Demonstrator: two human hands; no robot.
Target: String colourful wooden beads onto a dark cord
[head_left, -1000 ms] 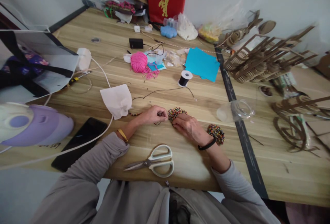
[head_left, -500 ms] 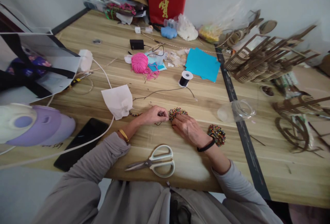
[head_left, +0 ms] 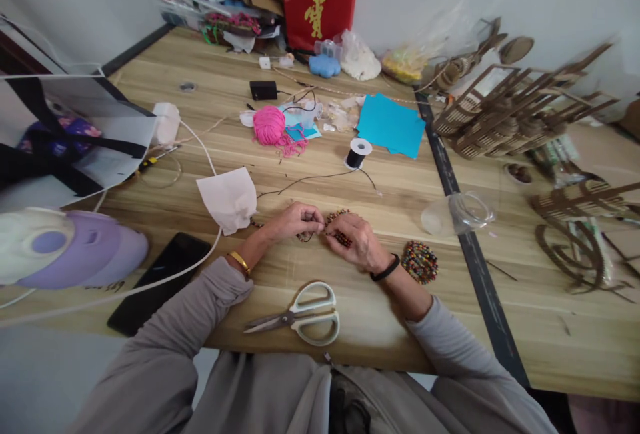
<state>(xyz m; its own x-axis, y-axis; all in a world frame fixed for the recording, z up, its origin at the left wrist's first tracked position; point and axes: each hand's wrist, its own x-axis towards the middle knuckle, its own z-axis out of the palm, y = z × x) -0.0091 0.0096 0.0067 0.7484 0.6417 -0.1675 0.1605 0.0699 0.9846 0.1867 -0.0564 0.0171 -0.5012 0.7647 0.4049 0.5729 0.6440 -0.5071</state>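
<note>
My left hand (head_left: 299, 221) is closed in a pinch near the middle of the table, with a dark cord and a few beads below its fingers. What its fingertips hold is too small to make out. Against those fingertips, my right hand (head_left: 354, 239) is also pinched on something tiny. Partly hidden behind and under my right hand lies a coil of multicoloured beads (head_left: 337, 215). A second bead coil (head_left: 419, 262) rests to the right of my right wrist. Scissors (head_left: 300, 315) with white handles lie partly open near the front edge.
Beyond the hands stand a black thread spool (head_left: 358, 153), a pink yarn ball (head_left: 270, 125) and blue sheets (head_left: 391, 125). A white paper (head_left: 227, 199), phone (head_left: 159, 283) and white cable are at left. Wooden models (head_left: 505, 114) and a clear container (head_left: 459, 213) are right.
My right hand has come off the top of the bead coil and moved left, its fingers now pinched at my left fingertips. The view has shifted slightly.
</note>
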